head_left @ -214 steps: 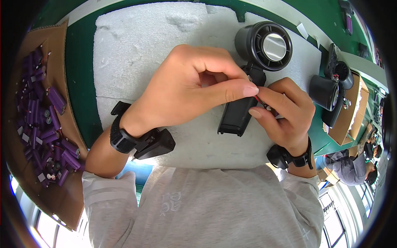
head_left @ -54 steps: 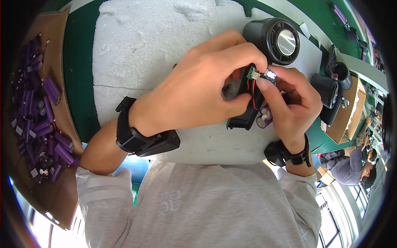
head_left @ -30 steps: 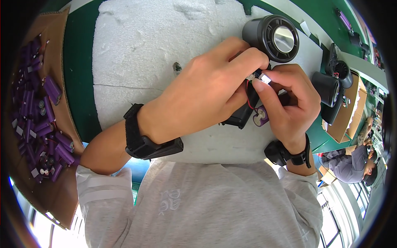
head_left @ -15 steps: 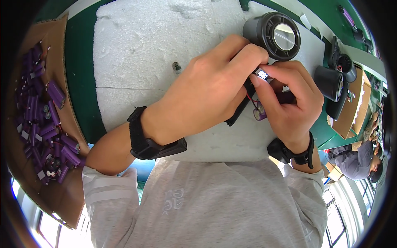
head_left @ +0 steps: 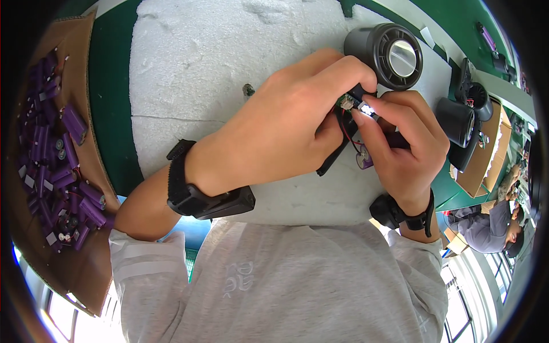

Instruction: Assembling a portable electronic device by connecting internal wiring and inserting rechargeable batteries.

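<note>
My left hand (head_left: 286, 114) is closed around a black plastic housing (head_left: 331, 158), whose lower end shows below the thumb. Between thumb and forefinger, my right hand (head_left: 409, 143) pinches a small black piece with a lit white display (head_left: 366, 109). Right beside it, a small green circuit board (head_left: 346, 102) shows near my left fingertips. Red and black wires run down from there toward a purple battery cell (head_left: 364, 158), mostly hidden by my right hand. A black cylindrical device head (head_left: 386, 55) with a round shiny centre sits just beyond both hands.
White foam block (head_left: 189, 63) lies under the work on a green table (head_left: 108, 103). At left, a cardboard box (head_left: 77, 286) holds several purple battery cells (head_left: 43, 143). On the right are black device parts (head_left: 454, 120), an open carton (head_left: 483, 163) and a seated person (head_left: 486, 226).
Both hands have shifted slightly, and my left fingers have drawn back from the lit piece, so the green board now shows. The view has moved a little.
</note>
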A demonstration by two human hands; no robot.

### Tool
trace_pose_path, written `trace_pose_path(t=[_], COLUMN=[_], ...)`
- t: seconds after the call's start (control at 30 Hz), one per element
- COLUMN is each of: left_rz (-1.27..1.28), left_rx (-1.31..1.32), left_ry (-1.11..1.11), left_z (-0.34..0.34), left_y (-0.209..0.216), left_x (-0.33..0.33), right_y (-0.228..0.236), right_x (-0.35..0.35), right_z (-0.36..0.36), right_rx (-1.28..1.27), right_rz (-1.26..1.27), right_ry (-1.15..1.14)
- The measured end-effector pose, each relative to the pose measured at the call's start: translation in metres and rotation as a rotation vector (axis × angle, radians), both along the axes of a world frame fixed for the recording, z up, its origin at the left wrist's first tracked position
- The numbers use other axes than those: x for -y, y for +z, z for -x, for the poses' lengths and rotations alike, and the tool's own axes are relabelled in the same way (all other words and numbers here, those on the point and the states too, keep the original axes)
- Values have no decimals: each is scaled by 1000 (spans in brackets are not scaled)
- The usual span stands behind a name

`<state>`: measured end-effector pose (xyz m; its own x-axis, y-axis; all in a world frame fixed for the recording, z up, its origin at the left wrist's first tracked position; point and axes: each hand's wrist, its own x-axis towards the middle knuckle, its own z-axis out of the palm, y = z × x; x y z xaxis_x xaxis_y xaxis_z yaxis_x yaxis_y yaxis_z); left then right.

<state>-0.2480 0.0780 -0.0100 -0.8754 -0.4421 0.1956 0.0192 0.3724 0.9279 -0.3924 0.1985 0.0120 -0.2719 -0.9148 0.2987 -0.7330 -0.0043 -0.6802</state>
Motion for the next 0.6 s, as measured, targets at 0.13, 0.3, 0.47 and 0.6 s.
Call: trace_pose_path(t=[0.13,0.3,0.47,0.6], left_rz=[-118,-320,-336,-321], left_rx=[7,81,76,86], left_ry=[-110,-191,-164,-140], left_z=[-3,-5,-3,-2], left_y=[2,4,2,2], left_x=[11,17,15,14], right_y=[0,1,0,-2], right_x=[-1,-2,-1,1], right_z=[2,3,2,1], right_rx=[-40,-61,-74,-77], right_rz=[-3,-4,12,37], right_ry=[25,41,32,11])
